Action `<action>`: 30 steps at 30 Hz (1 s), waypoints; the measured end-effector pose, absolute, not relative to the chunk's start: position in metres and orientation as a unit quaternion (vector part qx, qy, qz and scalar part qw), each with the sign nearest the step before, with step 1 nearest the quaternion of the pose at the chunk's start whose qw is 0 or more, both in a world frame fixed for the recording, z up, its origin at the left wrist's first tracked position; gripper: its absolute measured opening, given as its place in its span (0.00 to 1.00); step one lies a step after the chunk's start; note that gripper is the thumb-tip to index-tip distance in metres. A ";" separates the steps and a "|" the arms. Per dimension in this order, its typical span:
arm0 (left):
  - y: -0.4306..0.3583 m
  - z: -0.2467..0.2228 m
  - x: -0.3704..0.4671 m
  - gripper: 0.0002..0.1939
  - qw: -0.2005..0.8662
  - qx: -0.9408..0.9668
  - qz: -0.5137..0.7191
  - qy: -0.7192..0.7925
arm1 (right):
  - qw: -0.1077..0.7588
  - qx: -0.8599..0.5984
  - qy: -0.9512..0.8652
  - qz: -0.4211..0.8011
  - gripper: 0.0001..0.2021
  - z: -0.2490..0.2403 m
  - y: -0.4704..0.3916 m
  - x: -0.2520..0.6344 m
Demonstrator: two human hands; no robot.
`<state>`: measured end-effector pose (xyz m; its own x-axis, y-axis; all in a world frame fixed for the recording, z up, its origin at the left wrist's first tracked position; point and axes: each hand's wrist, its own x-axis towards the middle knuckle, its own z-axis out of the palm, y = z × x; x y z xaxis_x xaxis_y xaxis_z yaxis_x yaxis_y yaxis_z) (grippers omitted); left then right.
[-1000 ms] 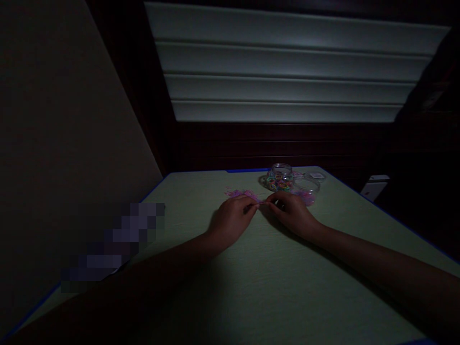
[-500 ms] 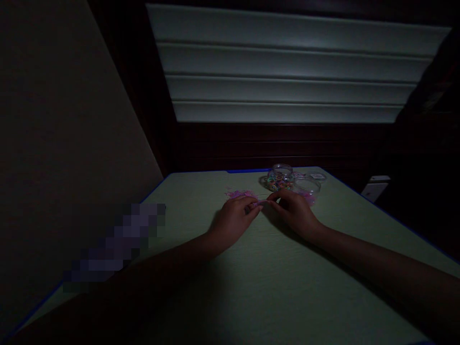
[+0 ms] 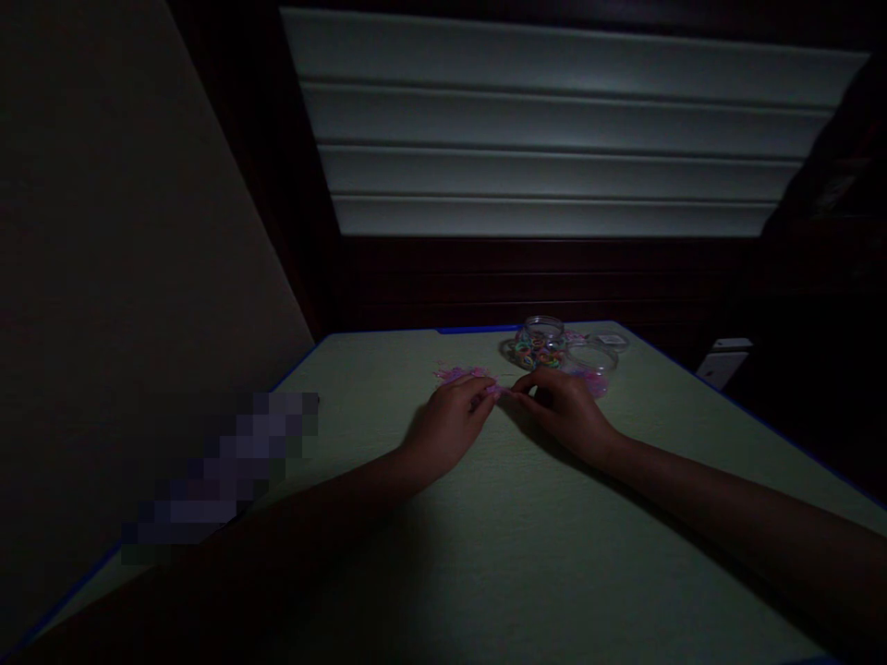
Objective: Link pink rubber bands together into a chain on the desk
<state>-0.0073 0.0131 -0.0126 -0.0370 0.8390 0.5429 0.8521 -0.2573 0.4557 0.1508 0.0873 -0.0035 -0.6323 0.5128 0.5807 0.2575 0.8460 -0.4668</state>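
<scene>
My left hand [image 3: 454, 417] is closed in a pinch on small pink-purple elastic bands [image 3: 497, 392], which look thin and bunched in the dim light. From the right, the fingertips of my right hand [image 3: 569, 408] pinch the other end of them. Just beyond my left fingers lies a loose pile of pink and purple bands [image 3: 463, 373], partly hidden by that hand. Behind my right hand stands a clear jar [image 3: 601, 362] with pink bits inside. Beside it, a second clear jar [image 3: 544, 323] holds several multicoloured hair ties [image 3: 538, 353].
The light-green table [image 3: 485, 554] has a blue edge. A clear lid [image 3: 613, 343] lies at the back right, and a white phone-like box [image 3: 724, 362] is past the right edge. A blurred-out shape [image 3: 228, 471] is at the left edge. A slatted panel [image 3: 554, 120] rises behind.
My right fingertips have shifted slightly toward my left hand, and the gap between the hands is smaller. The jars and pile have stayed in place.
</scene>
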 end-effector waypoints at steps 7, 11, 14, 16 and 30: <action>0.012 -0.012 -0.007 0.12 0.003 -0.701 -0.371 -0.609 | 0.368 -0.221 -0.886 0.174 0.07 -0.004 0.088 0.150; 0.012 -0.011 -0.007 0.11 0.003 -0.699 -0.365 -0.615 | 0.366 -0.229 -0.884 0.182 0.07 -0.005 0.089 0.150; 0.011 -0.011 -0.008 0.11 0.002 -0.695 -0.366 -0.619 | 0.367 -0.227 -0.884 0.179 0.06 -0.006 0.089 0.150; 0.011 -0.011 -0.007 0.11 0.004 -0.694 -0.366 -0.620 | 0.368 -0.223 -0.885 0.179 0.06 -0.006 0.089 0.150; 0.010 -0.009 -0.007 0.10 0.002 -0.690 -0.374 -0.619 | 0.360 -0.224 -0.887 0.183 0.09 -0.008 0.091 0.152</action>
<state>-0.0065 0.0103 -0.0095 -0.0468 0.8529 0.5199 0.8565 -0.2336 0.4602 0.1517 0.0908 -0.0081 -0.6408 0.5291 0.5562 0.2663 0.8328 -0.4854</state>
